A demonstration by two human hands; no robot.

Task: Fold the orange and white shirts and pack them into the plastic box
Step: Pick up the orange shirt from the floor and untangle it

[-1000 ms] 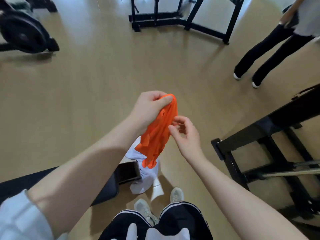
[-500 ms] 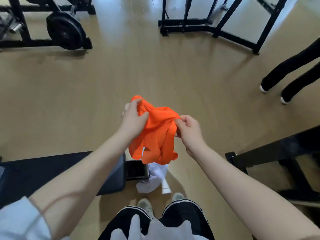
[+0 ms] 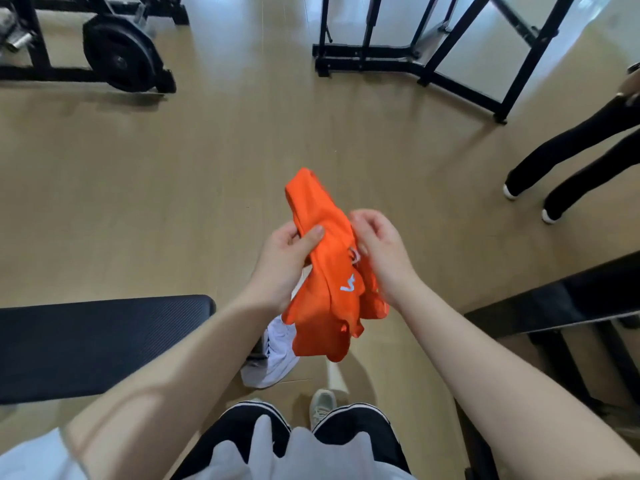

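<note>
I hold the bunched orange shirt [image 3: 323, 271] in the air above the floor, a small white logo showing on its front. My left hand [image 3: 287, 258] grips its left side with the thumb pressed on the cloth. My right hand [image 3: 379, 251] pinches the fabric on its right side. Below it the white shirt [image 3: 273, 355] lies crumpled on the floor by the end of the black bench [image 3: 100, 344]. No plastic box shows in the head view.
Black gym frames [image 3: 415, 60] stand at the back, a weight plate machine [image 3: 117, 53] at back left, another black frame [image 3: 561, 306] at right. Another person's legs [image 3: 568, 150] are at the far right. My own feet [image 3: 322, 403] are below.
Both hands have shifted their hold on the orange shirt and turned it; a fold now sticks up above my left hand and the white logo has come into sight.
</note>
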